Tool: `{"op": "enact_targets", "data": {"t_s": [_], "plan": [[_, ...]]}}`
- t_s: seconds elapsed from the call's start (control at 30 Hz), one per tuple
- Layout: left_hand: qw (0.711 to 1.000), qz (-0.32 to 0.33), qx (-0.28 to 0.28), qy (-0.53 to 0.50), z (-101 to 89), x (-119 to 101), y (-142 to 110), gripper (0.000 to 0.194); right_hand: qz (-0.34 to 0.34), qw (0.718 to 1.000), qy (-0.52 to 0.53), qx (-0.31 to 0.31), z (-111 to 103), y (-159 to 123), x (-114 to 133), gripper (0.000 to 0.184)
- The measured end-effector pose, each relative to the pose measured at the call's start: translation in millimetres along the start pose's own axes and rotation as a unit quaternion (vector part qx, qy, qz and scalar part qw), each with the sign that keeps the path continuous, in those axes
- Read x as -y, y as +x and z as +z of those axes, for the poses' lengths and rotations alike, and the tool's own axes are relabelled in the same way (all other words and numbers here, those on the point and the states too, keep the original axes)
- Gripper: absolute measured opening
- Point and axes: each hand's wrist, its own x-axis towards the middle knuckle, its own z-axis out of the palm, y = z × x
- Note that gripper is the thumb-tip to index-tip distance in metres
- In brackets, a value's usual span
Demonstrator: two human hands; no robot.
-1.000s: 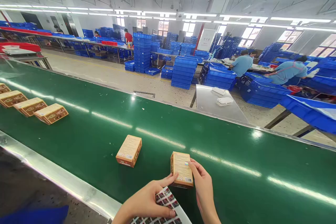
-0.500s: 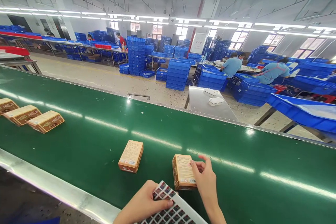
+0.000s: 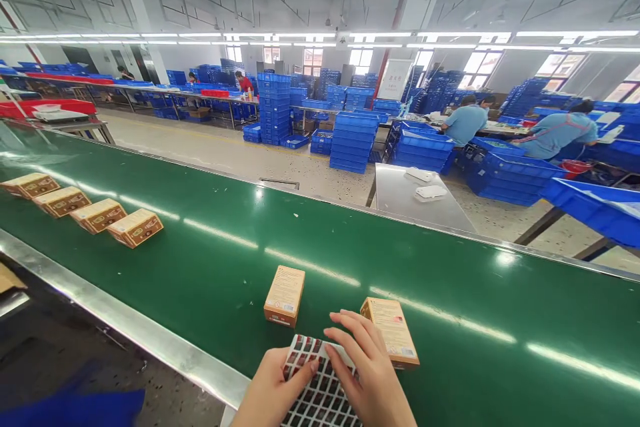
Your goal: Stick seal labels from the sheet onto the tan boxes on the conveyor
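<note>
Left hand: the left hand (image 3: pixel 273 392) grips the near-left part of a sticker sheet (image 3: pixel 320 390), thumb pressed on its printed face and fingers hidden beneath it.
Right hand: the right hand (image 3: pixel 367 373) lies over the far right part of the same sheet with fingers spread and flat; the fingertips (image 3: pixel 334 335) rest at the sheet's far edge. It presses or picks there; no sticker can be seen lifted, and the hand is closed around nothing.
Sticker sheet: white backing with rows of small dark red labels, held low over the near edge of the green conveyor belt (image 3: pixel 450 293).
Nearest box: a tan carton (image 3: pixel 391 331) lies flat on the belt just beside the right hand, its label side up, slightly askew.
Second box: another tan carton (image 3: pixel 285 295) lies to the left, apart from both hands.
Upstream: a row of four cartons (image 3: pixel 83 203) lies further left on the belt.
Background: stacks of blue crates (image 3: pixel 353 140) and people at benches, well apart.
Risk: on a running belt the nearest box could slide out of reach while both hands are on the sheet.
Risk: a label peeled with flat fingers may fold on itself or tear, or two may lift together.
</note>
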Motion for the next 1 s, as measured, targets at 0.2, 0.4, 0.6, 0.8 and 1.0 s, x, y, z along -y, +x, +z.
{"op": "enact_targets", "data": {"t_s": [0.2, 0.4, 0.6, 0.8, 1.0], "plan": [[0.999, 0.027, 0.021, 0.03, 0.4, -3.9, -0.8, 0.048, -0.054, 0.998, -0.034, 0.0, 5.6, 5.5, 5.4, 0.016], [0.999, 0.004, -0.021, 0.031, -6.0, 2.8, 1.5, 0.049, 0.036, 0.993, 0.113, 0.015, 8.8, -6.2, -4.6, 0.011], [0.996, 0.072, -0.01, 0.058, -34.8, -1.4, -1.7, 0.029, 0.377, 0.849, 0.369, 0.001, 24.3, 10.8, -48.7, 0.031], [0.983, 0.09, 0.122, 0.108, -37.7, -1.1, 4.9, 0.017, 0.422, 0.798, 0.43, -0.014, 47.8, 26.3, -70.2, 0.042], [0.967, 0.104, 0.204, 0.113, -21.7, -1.7, 14.5, 0.011, 0.46, 0.799, 0.386, -0.02, 42.8, 21.6, -67.7, 0.044]]}}
